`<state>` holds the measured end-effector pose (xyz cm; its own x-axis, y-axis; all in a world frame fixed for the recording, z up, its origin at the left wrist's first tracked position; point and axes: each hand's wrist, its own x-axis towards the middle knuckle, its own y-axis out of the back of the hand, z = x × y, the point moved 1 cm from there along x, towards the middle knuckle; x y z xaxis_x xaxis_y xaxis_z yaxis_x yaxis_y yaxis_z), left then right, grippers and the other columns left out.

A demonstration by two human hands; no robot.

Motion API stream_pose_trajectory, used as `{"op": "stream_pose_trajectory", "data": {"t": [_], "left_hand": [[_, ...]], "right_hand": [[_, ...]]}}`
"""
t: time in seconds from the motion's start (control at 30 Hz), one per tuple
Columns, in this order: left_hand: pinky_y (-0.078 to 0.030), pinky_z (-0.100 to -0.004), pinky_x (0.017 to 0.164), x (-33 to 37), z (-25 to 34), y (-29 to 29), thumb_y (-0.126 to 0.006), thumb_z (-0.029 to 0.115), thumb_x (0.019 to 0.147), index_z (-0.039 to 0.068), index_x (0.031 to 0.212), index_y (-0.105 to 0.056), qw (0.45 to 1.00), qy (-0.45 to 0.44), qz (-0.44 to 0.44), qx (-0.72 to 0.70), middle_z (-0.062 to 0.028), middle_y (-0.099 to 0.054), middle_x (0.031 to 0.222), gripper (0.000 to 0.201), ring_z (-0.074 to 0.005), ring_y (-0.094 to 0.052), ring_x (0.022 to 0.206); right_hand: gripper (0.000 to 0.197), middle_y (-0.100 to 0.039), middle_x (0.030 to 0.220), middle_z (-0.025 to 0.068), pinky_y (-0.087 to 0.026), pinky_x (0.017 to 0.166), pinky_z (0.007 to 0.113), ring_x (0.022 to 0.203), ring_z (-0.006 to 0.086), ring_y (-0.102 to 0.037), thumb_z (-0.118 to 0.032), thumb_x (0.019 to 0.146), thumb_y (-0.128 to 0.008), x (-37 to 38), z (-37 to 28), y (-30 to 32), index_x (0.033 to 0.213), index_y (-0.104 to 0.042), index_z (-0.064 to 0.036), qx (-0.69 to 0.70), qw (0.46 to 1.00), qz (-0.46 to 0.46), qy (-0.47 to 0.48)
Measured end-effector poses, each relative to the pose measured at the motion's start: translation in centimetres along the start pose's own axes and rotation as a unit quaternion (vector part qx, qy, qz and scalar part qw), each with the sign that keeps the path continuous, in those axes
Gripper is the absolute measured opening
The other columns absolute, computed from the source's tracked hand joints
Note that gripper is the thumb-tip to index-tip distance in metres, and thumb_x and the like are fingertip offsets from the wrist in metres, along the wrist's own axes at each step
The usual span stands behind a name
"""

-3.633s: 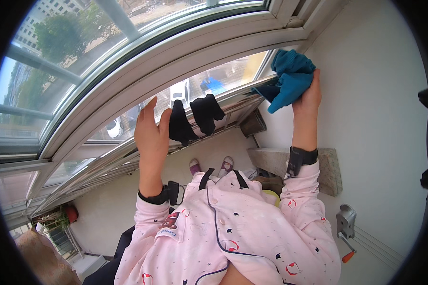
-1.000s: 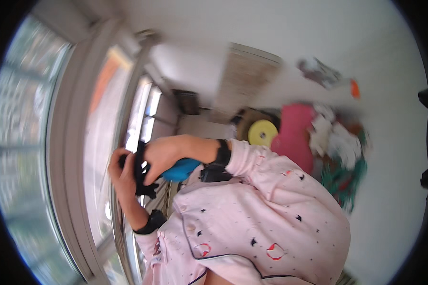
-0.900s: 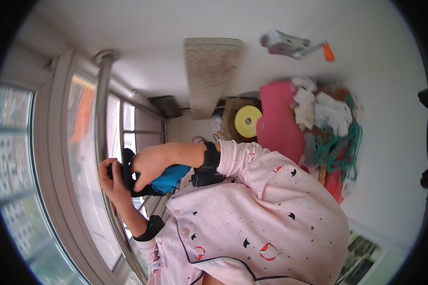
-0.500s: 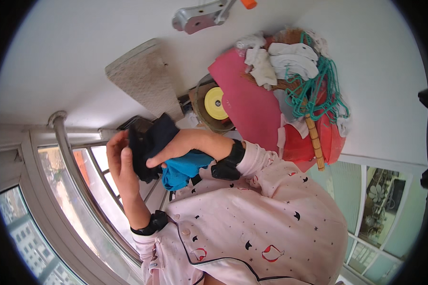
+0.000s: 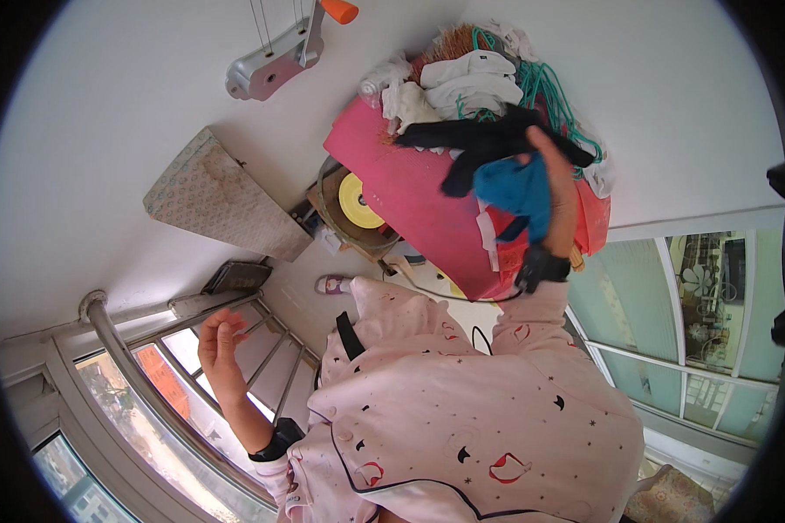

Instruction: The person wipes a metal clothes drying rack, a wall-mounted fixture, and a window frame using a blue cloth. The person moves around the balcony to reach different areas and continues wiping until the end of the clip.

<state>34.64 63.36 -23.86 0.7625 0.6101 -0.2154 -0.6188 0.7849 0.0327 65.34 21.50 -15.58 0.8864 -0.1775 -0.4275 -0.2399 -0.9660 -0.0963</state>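
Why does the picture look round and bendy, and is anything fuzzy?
Head view: the fisheye lens curves the metal rail and leaves dark corners; daylight glares through the window; the right hand holding dark and blue cloths looks sharp, the left hand too.

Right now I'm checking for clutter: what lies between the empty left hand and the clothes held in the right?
In the head view, the person's own pink pyjama front, between left hand and black and blue clothes.

Two hands; one blue cloth (image 5: pixel 516 189); one black garment (image 5: pixel 480 139); one pink basket (image 5: pixel 410 187)
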Motion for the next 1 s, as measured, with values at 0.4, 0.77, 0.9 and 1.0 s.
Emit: {"op": "stream_pose_trajectory", "data": {"t": [0.4,0.77,0.9,1.0], "left_hand": [[-0.049,-0.0272,0.076,-1.7,-1.5,1.9,-0.057,0.023,0.097,0.006,0.116,-0.061,1.0,0.022,0.022,-0.001,-0.0051,-0.067,0.1,0.026,-0.0144,-0.063,0.091],[-0.047,-0.0295,0.086,-6.3,5.8,2.4,-0.07,0.016,0.085,0.001,0.116,-0.059,0.994,-0.087,0.054,0.038,-0.0063,-0.063,0.105,0.036,-0.015,-0.057,0.096],[-0.046,-0.0265,0.071,-12.2,9.5,7.2,-0.066,0.013,0.089,0.002,0.099,-0.064,0.964,-0.042,0.241,0.101,-0.0052,-0.062,0.093,0.014,-0.0083,-0.055,0.084],[-0.047,-0.0318,0.075,-16.1,11.9,9.2,-0.064,0.012,0.091,0.002,0.1,-0.064,0.905,-0.147,0.312,0.25,-0.0107,-0.062,0.091,0.013,-0.0213,-0.059,0.086]], "right_hand": [[0.032,-0.07,0.092,0.0063,-0.05,0.077,0.029,0.083,0.0156,-0.064,-0.028,0.085,-0.067,3.9,5.2,3.0,0.103,-0.07,-0.002,-0.232,0.951,-0.113,0.173],[0.054,-0.06,0.122,0.009,-0.041,0.101,0.032,0.115,0.0171,-0.054,-0.004,0.083,-0.06,-19.7,14.2,-28.6,0.135,-0.048,-0.0036,-0.094,0.535,-0.835,0.088],[0.052,-0.056,0.128,0.0096,-0.041,0.102,0.033,0.119,0.0175,-0.052,0.002,0.085,-0.056,-25.3,16.8,-32.2,0.136,-0.046,-0.0003,-0.191,0.488,-0.85,0.056],[0.029,-0.065,0.099,0.0053,-0.049,0.084,0.026,0.09,0.0104,-0.06,-0.004,0.085,-0.059,-28.6,18.2,-33.5,0.113,-0.06,0.0005,-0.256,0.373,-0.887,-0.092]]}}
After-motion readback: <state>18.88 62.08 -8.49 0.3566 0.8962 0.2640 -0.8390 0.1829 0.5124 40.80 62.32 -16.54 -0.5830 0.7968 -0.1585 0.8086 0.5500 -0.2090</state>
